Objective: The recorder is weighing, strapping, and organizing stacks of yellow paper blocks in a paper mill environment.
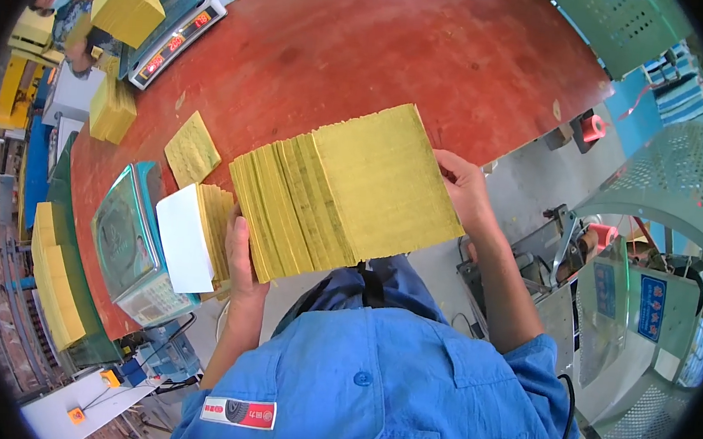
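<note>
Between my two hands is a thick stack of yellow paper sheets (387,185), tilted so that its broad top sheet and layered side both show. My left hand (243,254) grips the stack's left end, thumb up along the edge. At the right edge my right hand (463,189) holds on, its fingers partly hidden behind the paper. Close to my left hand, another yellow stack with a white sheet (185,239) on its face rests by a teal-framed weighing scale (128,231). A small yellow pad (193,149) lies on the red table (340,45).
Across the table at upper left, a masked person (76,0) handles a yellow paper block (128,9) by a second scale (176,36) with lit red digits. Another yellow block (113,110) stands nearby. A machine with perforated green guards (660,178) is at the right.
</note>
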A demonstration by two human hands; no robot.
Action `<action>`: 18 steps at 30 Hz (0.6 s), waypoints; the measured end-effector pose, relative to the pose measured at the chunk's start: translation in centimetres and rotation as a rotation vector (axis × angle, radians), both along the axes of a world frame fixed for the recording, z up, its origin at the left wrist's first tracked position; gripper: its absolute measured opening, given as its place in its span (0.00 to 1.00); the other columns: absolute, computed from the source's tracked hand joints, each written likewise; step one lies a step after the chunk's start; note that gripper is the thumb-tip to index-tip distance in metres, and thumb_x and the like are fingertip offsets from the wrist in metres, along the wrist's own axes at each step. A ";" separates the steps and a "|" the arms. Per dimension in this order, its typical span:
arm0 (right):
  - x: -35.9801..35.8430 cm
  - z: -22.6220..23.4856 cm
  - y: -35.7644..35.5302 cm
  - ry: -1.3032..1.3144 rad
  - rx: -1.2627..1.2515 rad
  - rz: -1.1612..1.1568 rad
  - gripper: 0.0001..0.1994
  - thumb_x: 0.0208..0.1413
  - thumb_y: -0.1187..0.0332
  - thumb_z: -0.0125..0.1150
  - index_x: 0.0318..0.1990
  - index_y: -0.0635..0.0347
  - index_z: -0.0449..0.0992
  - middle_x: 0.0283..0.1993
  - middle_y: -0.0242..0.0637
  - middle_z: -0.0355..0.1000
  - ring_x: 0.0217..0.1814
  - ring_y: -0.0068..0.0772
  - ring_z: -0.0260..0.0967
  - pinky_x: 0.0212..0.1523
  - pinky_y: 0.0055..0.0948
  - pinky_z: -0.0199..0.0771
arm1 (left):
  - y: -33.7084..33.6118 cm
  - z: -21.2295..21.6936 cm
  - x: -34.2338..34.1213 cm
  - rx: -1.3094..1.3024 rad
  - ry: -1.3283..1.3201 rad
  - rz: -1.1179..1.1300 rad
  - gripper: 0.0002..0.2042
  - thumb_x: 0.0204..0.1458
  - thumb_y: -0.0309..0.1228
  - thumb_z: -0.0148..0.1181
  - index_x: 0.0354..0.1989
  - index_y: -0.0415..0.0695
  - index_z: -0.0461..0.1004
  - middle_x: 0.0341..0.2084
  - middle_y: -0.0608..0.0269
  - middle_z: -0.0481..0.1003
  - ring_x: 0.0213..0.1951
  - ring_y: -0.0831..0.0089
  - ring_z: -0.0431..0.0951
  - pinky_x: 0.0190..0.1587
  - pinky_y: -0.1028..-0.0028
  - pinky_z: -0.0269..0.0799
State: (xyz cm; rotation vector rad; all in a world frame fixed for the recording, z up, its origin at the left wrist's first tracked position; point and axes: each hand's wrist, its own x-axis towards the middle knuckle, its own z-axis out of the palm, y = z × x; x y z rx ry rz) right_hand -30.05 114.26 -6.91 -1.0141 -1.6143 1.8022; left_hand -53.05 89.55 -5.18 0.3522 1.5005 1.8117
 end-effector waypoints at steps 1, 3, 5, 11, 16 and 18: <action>-0.1 0.1 0.0 -0.001 -0.002 0.007 0.12 0.60 0.79 0.54 0.49 0.67 0.77 0.40 0.31 0.77 0.41 0.18 0.71 0.42 0.20 0.72 | 0.0 0.0 0.0 -0.002 -0.001 0.007 0.25 0.62 0.45 0.45 0.60 0.39 0.63 0.51 0.56 0.69 0.53 0.68 0.70 0.56 0.69 0.66; 0.0 0.5 0.1 0.045 -0.041 0.009 0.11 0.62 0.75 0.55 0.50 0.66 0.76 0.40 0.31 0.77 0.40 0.19 0.71 0.42 0.19 0.71 | 0.2 0.2 0.1 0.024 -0.029 -0.002 0.25 0.62 0.44 0.46 0.60 0.38 0.63 0.52 0.56 0.69 0.53 0.68 0.70 0.56 0.69 0.67; 0.5 0.7 0.5 -0.002 -0.049 0.022 0.12 0.64 0.71 0.53 0.51 0.67 0.76 0.41 0.32 0.77 0.42 0.19 0.71 0.43 0.20 0.71 | 0.1 0.0 0.1 0.023 -0.028 0.018 0.25 0.62 0.43 0.47 0.61 0.38 0.62 0.52 0.55 0.69 0.54 0.68 0.70 0.56 0.69 0.66; 0.7 3.3 0.4 0.029 -0.105 0.060 0.19 0.70 0.60 0.44 0.55 0.68 0.73 0.47 0.33 0.74 0.49 0.20 0.69 0.49 0.21 0.69 | 0.9 1.0 0.2 0.044 0.034 -0.023 0.26 0.62 0.42 0.47 0.62 0.37 0.60 0.52 0.56 0.70 0.53 0.68 0.71 0.56 0.70 0.67; 0.6 4.1 0.3 -0.020 -0.064 0.124 0.20 0.70 0.59 0.44 0.56 0.67 0.72 0.48 0.35 0.74 0.52 0.23 0.68 0.52 0.24 0.68 | 0.9 1.5 -0.8 0.017 -0.223 -0.006 0.25 0.66 0.44 0.42 0.62 0.38 0.62 0.52 0.58 0.71 0.51 0.71 0.74 0.53 0.72 0.70; 0.3 4.3 -0.2 -0.060 -0.049 0.132 0.21 0.70 0.58 0.44 0.56 0.68 0.72 0.49 0.37 0.74 0.53 0.25 0.69 0.53 0.25 0.67 | 0.8 1.4 -1.2 -0.061 -0.196 -0.071 0.24 0.67 0.45 0.41 0.62 0.38 0.62 0.52 0.58 0.71 0.50 0.72 0.75 0.52 0.72 0.72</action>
